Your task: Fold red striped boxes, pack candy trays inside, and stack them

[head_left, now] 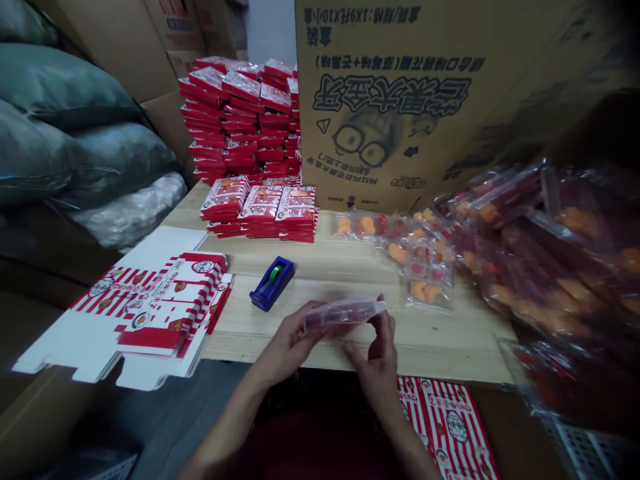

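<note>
1. You are working at a light wooden desk point(440, 340) in a storeroom, with a large cardboard carton point(385, 100) standing at its far edge.
2. A clear plastic packet point(344, 315) is over the desk's near middle, held up between your hands; its contents are hard to make out.
3. Your left hand point(287, 340) is closed on the packet's left end, and your right hand point(381, 353) grips its right end. Pinch both ends evenly so the film stays level and uncreased.
4. A blue tape dispenser point(271, 283) sits just far and left of the packet. Loose packets of orange sweets point(423, 273) lie to the right.
5. Flattened red-and-white striped cartons point(150, 313) lie on the left, and stacked red boxes point(245, 127) rise beyond.
</note>
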`<move>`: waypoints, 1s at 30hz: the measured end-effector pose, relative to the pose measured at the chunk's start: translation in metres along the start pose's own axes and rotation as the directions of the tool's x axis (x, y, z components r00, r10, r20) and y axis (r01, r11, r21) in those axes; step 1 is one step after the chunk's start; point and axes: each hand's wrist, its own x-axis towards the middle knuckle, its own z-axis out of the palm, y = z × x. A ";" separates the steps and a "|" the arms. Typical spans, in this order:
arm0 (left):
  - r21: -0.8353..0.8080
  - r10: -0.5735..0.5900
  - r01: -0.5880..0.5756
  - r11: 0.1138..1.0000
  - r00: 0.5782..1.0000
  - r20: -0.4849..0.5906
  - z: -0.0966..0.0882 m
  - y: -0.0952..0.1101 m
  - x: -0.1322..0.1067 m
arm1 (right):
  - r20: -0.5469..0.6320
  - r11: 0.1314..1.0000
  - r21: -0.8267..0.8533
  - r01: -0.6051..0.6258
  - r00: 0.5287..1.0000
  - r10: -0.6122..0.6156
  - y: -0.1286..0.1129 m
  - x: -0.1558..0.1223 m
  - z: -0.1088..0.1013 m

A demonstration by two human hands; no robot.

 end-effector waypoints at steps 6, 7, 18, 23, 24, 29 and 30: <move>-0.123 0.055 -0.054 0.991 0.998 0.007 -0.004 0.012 0.004 | -0.050 0.929 0.326 -0.177 0.978 0.204 -0.017 0.025 -0.008; -0.140 0.053 -0.060 0.988 0.997 -0.051 0.000 0.014 0.004 | -0.040 0.908 0.367 -0.201 0.972 0.231 -0.021 0.026 -0.004; -0.124 -0.109 0.070 0.990 0.933 -0.344 0.012 0.001 0.007 | -0.016 0.853 0.468 -0.233 0.962 0.271 -0.035 0.017 0.005; -0.338 -0.133 0.060 0.939 0.971 -0.198 0.004 0.008 0.003 | -0.022 0.820 0.514 -0.254 0.951 0.309 -0.033 0.022 0.010; -0.410 -0.128 0.051 0.911 0.978 -0.164 0.002 0.010 0.001 | -0.028 0.823 0.511 -0.247 0.952 0.304 -0.032 0.022 0.012; -0.525 -0.128 0.030 0.851 0.980 -0.151 -0.002 0.010 -0.003 | -0.052 0.831 0.516 -0.208 0.961 0.273 -0.031 0.022 0.014; -0.489 -0.123 0.027 0.872 0.979 -0.164 -0.001 0.009 -0.003 | -0.037 0.828 0.518 -0.216 0.961 0.274 -0.031 0.022 0.014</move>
